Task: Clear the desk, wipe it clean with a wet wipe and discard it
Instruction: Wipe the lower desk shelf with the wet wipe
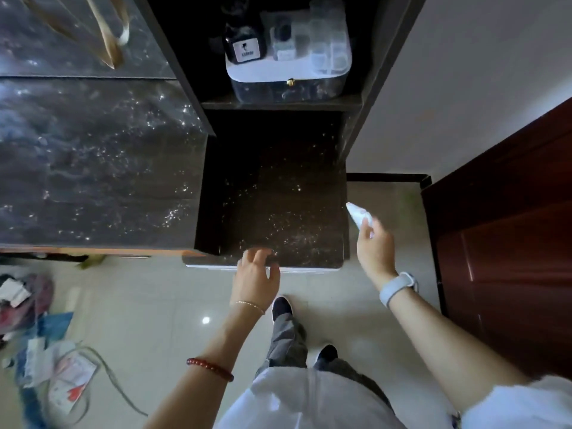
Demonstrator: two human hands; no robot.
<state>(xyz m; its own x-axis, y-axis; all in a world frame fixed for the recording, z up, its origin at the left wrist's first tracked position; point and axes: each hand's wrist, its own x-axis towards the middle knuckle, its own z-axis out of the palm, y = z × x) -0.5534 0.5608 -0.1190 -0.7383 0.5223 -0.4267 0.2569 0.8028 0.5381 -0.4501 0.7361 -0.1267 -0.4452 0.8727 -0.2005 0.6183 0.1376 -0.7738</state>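
Desk (pixel 272 187) bare, so clearing looks done. Right hand (pixel 373 243) pinches the wipe (pixel 357 213) off the desk's right edge; left hand (pixel 257 270) rests relaxed on the near edge. Left: bin the wipe.

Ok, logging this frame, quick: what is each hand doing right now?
Left hand: open, fingers resting on the front edge of the dark desk.
Right hand: holding the white wet wipe.

no legible text, only a blurred white label (pixel 245 51) on a dark bottle (pixel 243 41)
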